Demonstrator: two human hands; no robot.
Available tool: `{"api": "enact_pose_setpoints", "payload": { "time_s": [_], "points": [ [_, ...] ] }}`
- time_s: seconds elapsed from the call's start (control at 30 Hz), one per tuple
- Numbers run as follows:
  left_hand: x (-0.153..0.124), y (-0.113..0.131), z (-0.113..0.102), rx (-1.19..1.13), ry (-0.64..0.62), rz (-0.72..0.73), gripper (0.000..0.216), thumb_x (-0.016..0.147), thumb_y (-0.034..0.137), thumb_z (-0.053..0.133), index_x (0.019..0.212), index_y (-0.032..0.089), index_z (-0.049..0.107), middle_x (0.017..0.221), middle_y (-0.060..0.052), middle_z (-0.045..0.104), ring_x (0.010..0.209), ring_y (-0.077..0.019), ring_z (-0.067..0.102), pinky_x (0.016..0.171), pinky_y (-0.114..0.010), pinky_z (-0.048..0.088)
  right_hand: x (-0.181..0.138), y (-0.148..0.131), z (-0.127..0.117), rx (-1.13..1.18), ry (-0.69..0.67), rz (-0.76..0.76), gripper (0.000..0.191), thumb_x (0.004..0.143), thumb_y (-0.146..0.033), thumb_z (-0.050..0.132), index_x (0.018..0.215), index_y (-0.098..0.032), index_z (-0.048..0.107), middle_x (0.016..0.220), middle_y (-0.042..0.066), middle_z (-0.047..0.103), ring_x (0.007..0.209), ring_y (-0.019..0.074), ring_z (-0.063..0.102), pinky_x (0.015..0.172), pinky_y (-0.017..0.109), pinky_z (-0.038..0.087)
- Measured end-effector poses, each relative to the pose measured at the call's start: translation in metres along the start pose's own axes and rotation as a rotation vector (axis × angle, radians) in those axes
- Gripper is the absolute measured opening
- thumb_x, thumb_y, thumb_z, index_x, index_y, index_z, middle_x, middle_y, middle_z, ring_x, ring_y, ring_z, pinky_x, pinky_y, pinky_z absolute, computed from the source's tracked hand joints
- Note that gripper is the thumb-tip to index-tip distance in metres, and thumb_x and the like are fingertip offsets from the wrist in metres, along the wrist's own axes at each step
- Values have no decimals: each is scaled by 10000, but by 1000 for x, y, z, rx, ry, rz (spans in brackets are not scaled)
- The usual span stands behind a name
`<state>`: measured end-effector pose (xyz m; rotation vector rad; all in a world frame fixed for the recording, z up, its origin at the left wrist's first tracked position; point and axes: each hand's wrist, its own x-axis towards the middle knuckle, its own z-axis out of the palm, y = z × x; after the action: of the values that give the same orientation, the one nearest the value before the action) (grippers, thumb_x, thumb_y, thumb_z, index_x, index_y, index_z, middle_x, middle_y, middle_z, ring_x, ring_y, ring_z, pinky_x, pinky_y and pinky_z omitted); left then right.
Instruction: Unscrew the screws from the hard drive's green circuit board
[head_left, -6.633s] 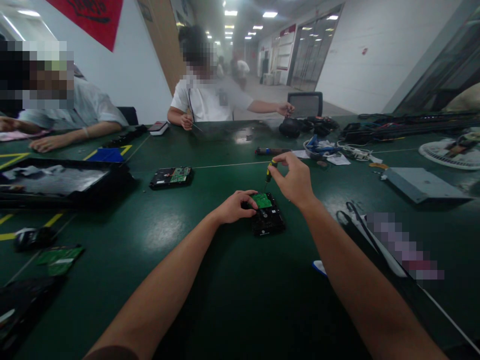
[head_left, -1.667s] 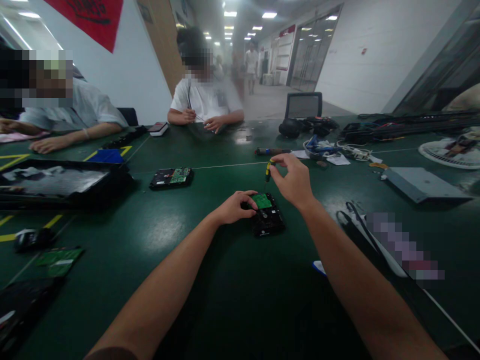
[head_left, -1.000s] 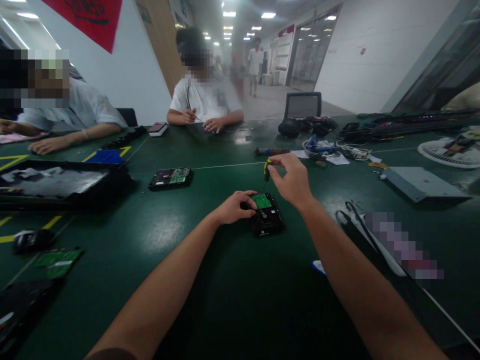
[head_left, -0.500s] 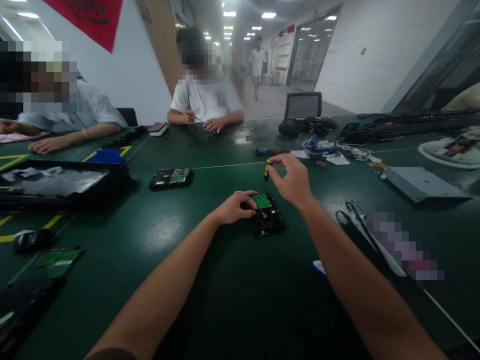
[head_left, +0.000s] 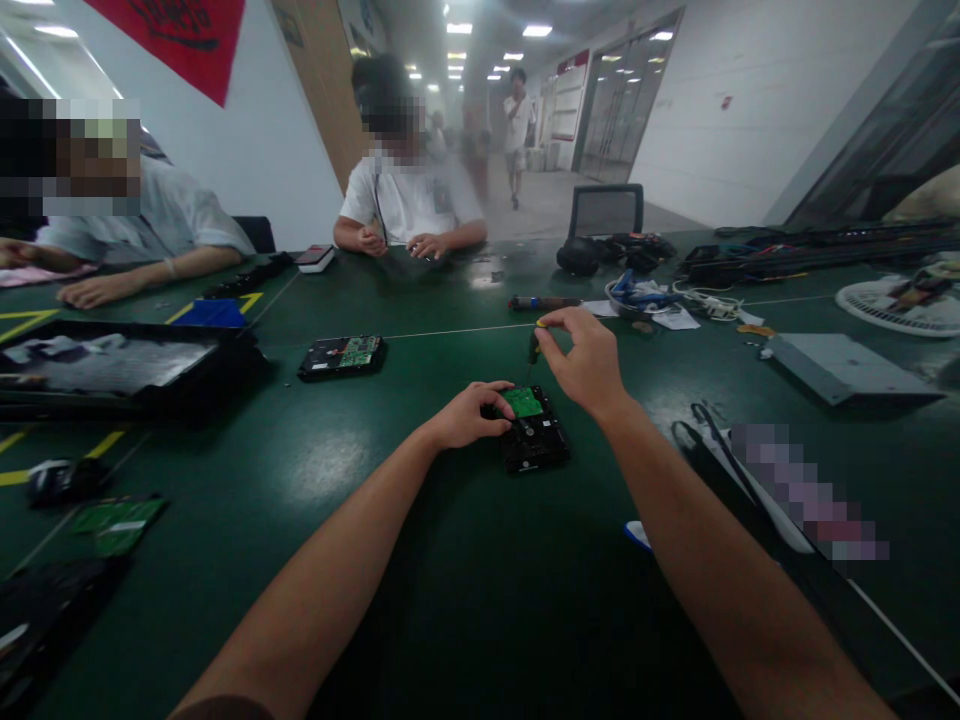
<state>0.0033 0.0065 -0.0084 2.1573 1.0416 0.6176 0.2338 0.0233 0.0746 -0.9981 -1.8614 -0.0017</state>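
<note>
A black hard drive (head_left: 541,445) with a green circuit board (head_left: 523,402) on its upper face lies flat on the dark green table. My left hand (head_left: 471,414) grips the drive's left side, fingers over its far edge and thumb on its near part. Above the far end, my right hand (head_left: 585,360) pinches the top of a small yellow-and-black screwdriver (head_left: 533,345). The screwdriver stands nearly upright, its thin shaft pointing down at the board's far edge. Whether the tip sits in a screw is too small to tell.
Another hard drive (head_left: 341,357) lies to the left, near a black tray (head_left: 150,375). Beyond my right hand are a dark-handled tool (head_left: 544,303) and cables (head_left: 637,293). A grey metal box (head_left: 847,368) sits at right. Two people sit across the table.
The screwdriver's handle has turned in my right fingers, showing more black and less yellow. Both hands and the hard drive keep their places. A person in the background has walked a little.
</note>
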Motion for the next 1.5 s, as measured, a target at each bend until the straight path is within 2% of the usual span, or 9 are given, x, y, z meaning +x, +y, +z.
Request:
{"api": "enact_pose_setpoints", "payload": {
  "time_s": [0.13, 0.33, 0.53, 0.77, 0.97, 1.17, 1.37, 1.5],
  "points": [
    [0, -2, 1, 2, -1, 6, 231, 800, 303, 753, 1019, 234, 780, 1559, -85, 515, 1452, -315, 456, 1215, -527, 291, 0, 2, 2, 21, 16, 37, 105, 949, -331, 628, 984, -236, 654, 996, 70, 737, 938, 255, 681, 884, 433, 531],
    [1, -2, 1, 3, 3, -2, 232, 783, 316, 770, 1000, 236, 784, 1555, -78, 522, 1450, -319, 461, 1214, -504, 301, 0, 0, 1, 2, 16, -63, 106, 939, -258, 617, 1024, -230, 675, 1031, 78, 733, 983, 259, 667, 925, 440, 507],
    [1, -1, 0, 4, -1, 6, 220, 783, 315, 765, 989, 241, 785, 1560, -73, 516, 1444, -321, 467, 1213, -521, 297, -1, 3, 3, -3, 26, 7, 104, 917, -266, 635, 1011, -227, 654, 1026, 83, 730, 921, 260, 663, 857, 436, 521],
    [1, -1, 0, 0, 0, 5, 229, 785, 310, 760, 1001, 236, 783, 1561, -75, 516, 1443, -326, 466, 1213, -523, 291, 0, 2, 2, -16, 8, -37, 100, 955, -267, 585, 1018, -239, 657, 1055, 85, 725, 1032, 276, 652, 946, 467, 488],
    [1, -2, 0, -5, -9, 4, 235, 785, 308, 764, 1007, 235, 786, 1562, -81, 513, 1450, -326, 458, 1210, -529, 295, 0, 3, 3, 0, 25, 21, 85, 948, -299, 595, 983, -237, 642, 994, 81, 722, 937, 265, 659, 880, 447, 514],
    [1, -2, 0, 1, 1, 10, 240, 784, 306, 767, 1011, 229, 779, 1556, -87, 520, 1454, -317, 455, 1217, -525, 288, 0, 1, 1, -18, 14, -45, 110, 950, -265, 585, 1027, -237, 658, 1055, 88, 726, 1022, 274, 654, 951, 463, 495],
    [0, -2, 1, -6, 7, 9, 235, 778, 309, 769, 1000, 232, 781, 1556, -77, 521, 1440, -316, 470, 1218, -508, 296, 0, 3, 2, -9, 35, 30, 81, 932, -296, 608, 978, -235, 636, 995, 88, 715, 941, 270, 655, 881, 450, 514],
    [1, -3, 0, 5, 0, 3, 239, 784, 323, 765, 1007, 239, 780, 1563, -75, 513, 1439, -312, 469, 1217, -515, 294, 0, 2, 2, 8, 15, -8, 94, 961, -297, 583, 994, -235, 645, 1008, 81, 718, 952, 256, 657, 897, 438, 509]
  ]
}}
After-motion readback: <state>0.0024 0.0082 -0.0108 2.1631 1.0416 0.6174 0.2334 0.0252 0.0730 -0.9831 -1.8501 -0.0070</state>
